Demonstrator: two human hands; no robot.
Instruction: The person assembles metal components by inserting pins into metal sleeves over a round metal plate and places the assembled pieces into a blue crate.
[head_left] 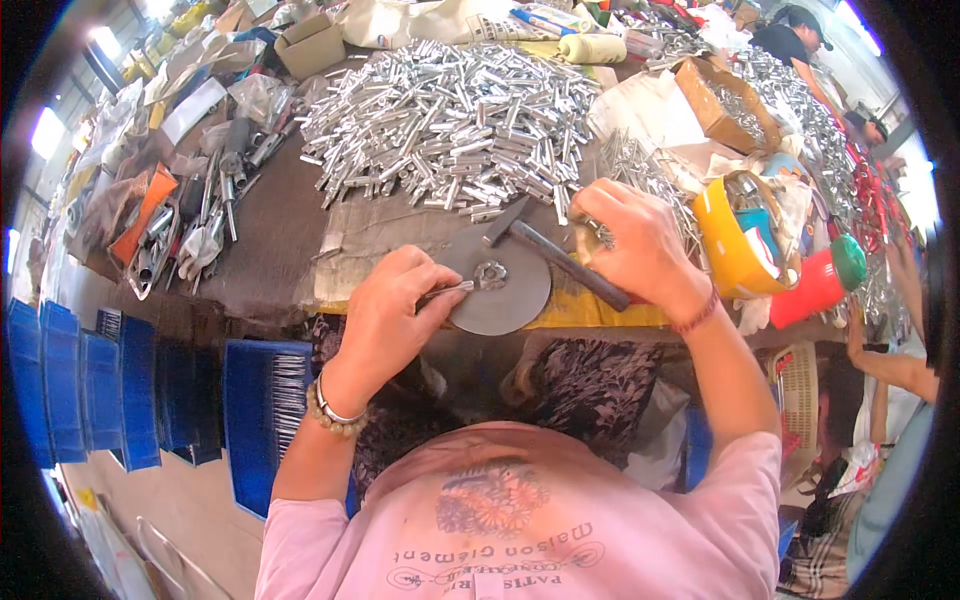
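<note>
My left hand (393, 305) pinches a small silver metal pin (452, 289) over the left part of a round grey metal disc (505, 312). A few short metal pieces (490, 275) sit in the middle of the disc. A hammer (565, 262) lies across the disc's right edge, head toward the pile, handle toward my right side. Right beside the handle, my right hand (640, 240) is closed, with shiny metal pins (597, 234) showing between its curled fingers. Beyond the disc rises a big heap of short silver metal tubes (450, 130).
Hand tools (210, 200) lie at the left. On the right stand a yellow container (730, 245), a red container with a green rim (805, 290) and a cardboard box of thin pins (715, 100). Blue bins (250, 420) sit lower left. Other people (790, 45) work at the far right.
</note>
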